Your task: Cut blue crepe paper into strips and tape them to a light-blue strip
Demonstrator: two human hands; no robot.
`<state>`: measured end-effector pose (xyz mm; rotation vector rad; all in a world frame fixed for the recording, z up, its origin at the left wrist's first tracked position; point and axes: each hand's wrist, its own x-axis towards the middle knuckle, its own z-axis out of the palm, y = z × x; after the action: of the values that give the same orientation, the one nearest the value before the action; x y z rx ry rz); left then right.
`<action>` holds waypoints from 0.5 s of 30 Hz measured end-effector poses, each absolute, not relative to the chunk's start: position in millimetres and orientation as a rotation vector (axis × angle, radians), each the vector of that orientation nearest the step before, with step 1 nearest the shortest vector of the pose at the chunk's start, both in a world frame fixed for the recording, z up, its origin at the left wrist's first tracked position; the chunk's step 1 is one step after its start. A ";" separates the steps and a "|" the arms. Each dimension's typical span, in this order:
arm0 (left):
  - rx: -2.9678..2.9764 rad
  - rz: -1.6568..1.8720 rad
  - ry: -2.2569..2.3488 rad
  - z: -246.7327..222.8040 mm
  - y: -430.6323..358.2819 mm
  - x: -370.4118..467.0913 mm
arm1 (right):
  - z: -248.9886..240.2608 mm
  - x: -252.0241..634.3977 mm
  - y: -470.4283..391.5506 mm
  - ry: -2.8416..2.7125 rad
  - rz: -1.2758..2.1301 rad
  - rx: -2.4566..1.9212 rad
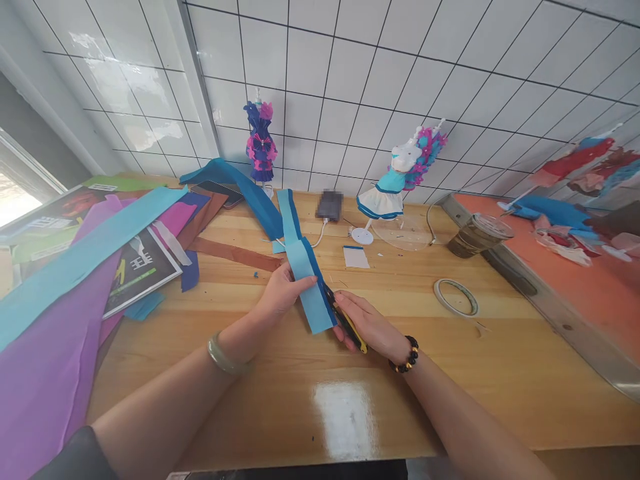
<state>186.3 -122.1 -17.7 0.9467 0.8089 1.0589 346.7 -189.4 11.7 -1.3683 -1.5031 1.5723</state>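
My left hand pinches a long light-blue paper strip, its thumb lying on top. A darker blue layer shows along the strip's right edge. In my right hand are black-and-yellow scissors, with their blades at the dark blue edge near the strip's lower end. How far the blades are apart cannot be made out. The far end of the strip reaches back over the wooden table.
Coloured paper sheets and magazines cover the left side. Small dressed figures stand by the wall. A tape roll, a cup and a dark device lie or stand right and behind.
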 end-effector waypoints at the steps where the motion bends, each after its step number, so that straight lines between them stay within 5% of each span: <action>1: 0.957 1.052 0.809 -17.7 -122.4 186.4 | 10.3 346.6 -189.4 -1.508 1.555 -1.364; 15: 0.932 1.029 0.682 -15.4 -124.6 187.6 | -0.3 341.2 -187.8 -1.531 1.409 -1.387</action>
<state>187.6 -124.6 -15.4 0.9321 0.6820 1.0289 341.2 -187.8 -0.3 -1.3868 -1.5315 1.4085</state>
